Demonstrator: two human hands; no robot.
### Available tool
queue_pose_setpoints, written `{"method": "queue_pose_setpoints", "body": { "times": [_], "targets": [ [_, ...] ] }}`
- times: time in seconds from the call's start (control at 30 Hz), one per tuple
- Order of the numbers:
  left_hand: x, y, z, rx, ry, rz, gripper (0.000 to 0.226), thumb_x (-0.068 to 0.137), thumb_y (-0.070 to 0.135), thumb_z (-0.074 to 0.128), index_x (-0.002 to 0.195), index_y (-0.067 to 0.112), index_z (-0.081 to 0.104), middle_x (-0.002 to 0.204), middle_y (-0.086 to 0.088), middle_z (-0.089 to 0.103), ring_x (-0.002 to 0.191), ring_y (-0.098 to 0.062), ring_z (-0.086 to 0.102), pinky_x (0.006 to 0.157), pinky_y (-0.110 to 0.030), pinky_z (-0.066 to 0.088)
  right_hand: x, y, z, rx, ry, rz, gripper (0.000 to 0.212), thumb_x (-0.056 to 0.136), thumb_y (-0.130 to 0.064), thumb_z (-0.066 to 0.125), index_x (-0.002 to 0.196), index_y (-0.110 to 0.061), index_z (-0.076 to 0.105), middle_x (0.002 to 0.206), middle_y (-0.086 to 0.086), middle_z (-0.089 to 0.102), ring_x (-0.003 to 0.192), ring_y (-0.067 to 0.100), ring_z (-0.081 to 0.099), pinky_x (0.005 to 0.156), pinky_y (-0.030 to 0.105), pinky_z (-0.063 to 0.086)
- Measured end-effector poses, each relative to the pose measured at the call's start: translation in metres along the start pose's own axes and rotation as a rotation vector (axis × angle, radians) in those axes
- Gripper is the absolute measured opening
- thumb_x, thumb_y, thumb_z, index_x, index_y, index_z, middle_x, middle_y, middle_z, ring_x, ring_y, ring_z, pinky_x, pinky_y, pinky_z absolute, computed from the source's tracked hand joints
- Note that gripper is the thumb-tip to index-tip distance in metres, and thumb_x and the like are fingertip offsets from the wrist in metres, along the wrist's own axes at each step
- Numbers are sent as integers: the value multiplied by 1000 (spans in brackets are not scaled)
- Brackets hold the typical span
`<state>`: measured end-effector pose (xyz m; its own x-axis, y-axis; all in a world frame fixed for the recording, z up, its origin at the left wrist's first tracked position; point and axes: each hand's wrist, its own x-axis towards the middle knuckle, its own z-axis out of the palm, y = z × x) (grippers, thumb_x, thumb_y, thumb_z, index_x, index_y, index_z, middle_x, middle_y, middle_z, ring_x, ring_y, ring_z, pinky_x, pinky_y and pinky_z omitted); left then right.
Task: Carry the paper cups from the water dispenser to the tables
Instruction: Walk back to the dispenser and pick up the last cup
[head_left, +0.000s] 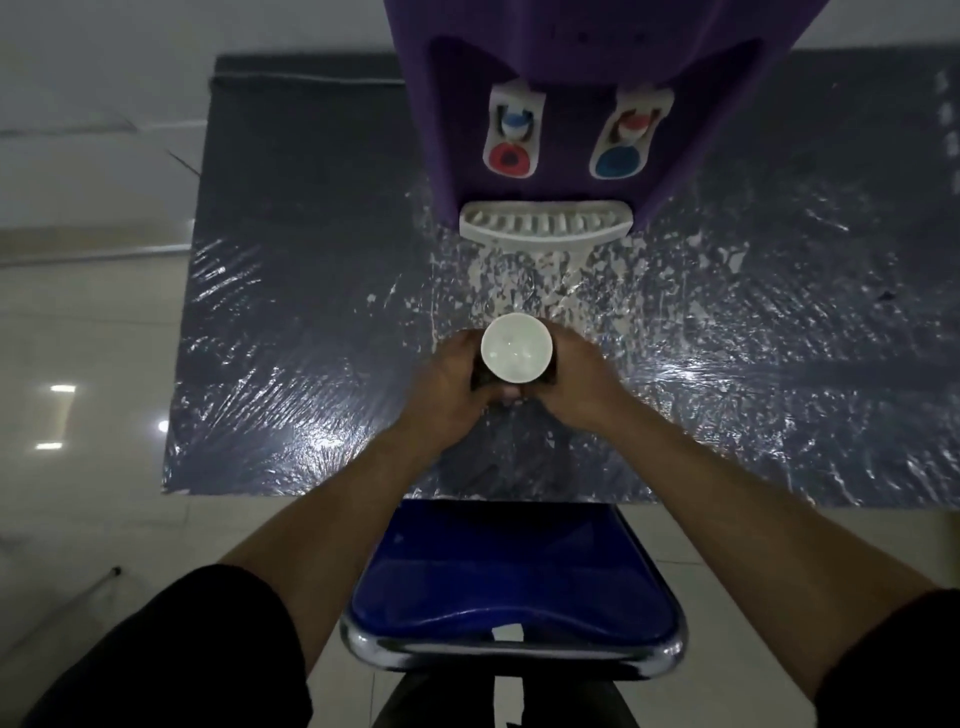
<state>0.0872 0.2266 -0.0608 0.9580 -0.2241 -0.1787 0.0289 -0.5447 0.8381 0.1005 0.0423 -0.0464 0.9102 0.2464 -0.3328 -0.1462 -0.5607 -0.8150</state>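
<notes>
Dark sleeves (171, 649) frame the bottom of my view, and between the forearms sits a blue chair seat (511, 582) with a glossy moulded surface and a chrome tube rim, pushed up to the near edge of the counter (291, 322). Beyond it my left hand (457, 379) and right hand (569, 371) are both wrapped around a white paper cup (516, 349), one on each side, fingers curled about its wall below the rim. I look straight down into its round mouth; the inside is pale and smooth, and whether water is in it I cannot tell. The cup is above the counter, in front of the purple water dispenser (571, 171) and well short of its white slotted drip tray (545, 226).

My judgement is that the carry is just starting. Paper walls give under pressure, so I would keep the squeeze light and even, held low on the body where the cup is stiffer, and leave the rim free. Keep it upright, lift straight, and step back around the chair without tilting.

Counter material matters too: it is a dark slab under crinkled clear plastic film, shiny and wrinkled, with whitish flaked patches near the tray. It looks slick, possibly wet. Two white taps, one with a red lever cap (511, 158) and one with a blue lever cap (618, 161), hang over the tray.
</notes>
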Motion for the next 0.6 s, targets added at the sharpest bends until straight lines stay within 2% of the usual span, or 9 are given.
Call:
{"method": "queue_pose_setpoints", "body": {
  "times": [0.07, 0.2, 0.33, 0.4, 0.47, 0.53, 0.6],
  "targets": [
    [0, -1, 5, 23, 24, 18, 64, 70, 24, 83, 127, 8, 59, 118, -14, 61, 108, -31, 58, 93, -39, 47, 0, 2, 3, 0, 28, -10, 68, 79, -9, 89, 141, -12, 60, 131, 10, 70, 121, 27, 63, 100, 42, 52],
    [1, -4, 10, 32, 54, 33, 59, 77, 16, 81, 130, 8, 57, 119, -15, 61, 109, -32, 57, 93, -36, 45, 0, 1, 6, -13, 36, 3, 62, 86, -2, 80, 143, -10, 58, 132, 13, 67, 125, 30, 61, 104, 48, 51],
    [2, 1, 5, -68, 43, 37, 58, 81, 12, 80, 131, 21, 52, 123, -11, 60, 113, -26, 59, 97, -40, 49, -1, -6, 1, 7, 48, -27, 59, 86, -1, 78, 141, -9, 59, 131, 11, 69, 118, 25, 62, 97, 34, 49],
    [4, 7, 0, -123, 46, 23, 63, 80, 7, 79, 131, 27, 49, 125, -5, 59, 114, -15, 59, 97, -32, 49, -2, -15, -4, 29, 42, -31, 65, 83, -5, 83, 143, -11, 58, 132, 9, 69, 117, 20, 61, 97, 34, 48],
    [6, 12, -7, -143, 53, 18, 63, 78, 0, 79, 131, 22, 52, 121, 0, 59, 110, -3, 58, 96, -25, 49, 0, -26, -9, 41, 22, -40, 71, 81, -7, 86, 144, -13, 56, 135, 8, 68, 121, 22, 61, 100, 36, 49],
    [8, 18, -17, -187, 41, -6, 59, 77, -7, 73, 131, 6, 53, 120, -7, 59, 109, -6, 58, 95, -31, 52, 3, -40, -16, 27, 6, -56, 75, 77, -9, 90, 144, -15, 56, 134, 7, 68, 121, 22, 62, 102, 38, 51],
    [9, 30, -31, -210, 24, -10, 59, 75, -6, 68, 131, 0, 51, 122, -15, 59, 112, -16, 58, 96, -35, 51, 5, -55, -22, 13, -10, -85, 77, 76, -11, 92, 144, -17, 56, 133, 5, 69, 120, 21, 63, 103, 41, 52]
  ]
}}
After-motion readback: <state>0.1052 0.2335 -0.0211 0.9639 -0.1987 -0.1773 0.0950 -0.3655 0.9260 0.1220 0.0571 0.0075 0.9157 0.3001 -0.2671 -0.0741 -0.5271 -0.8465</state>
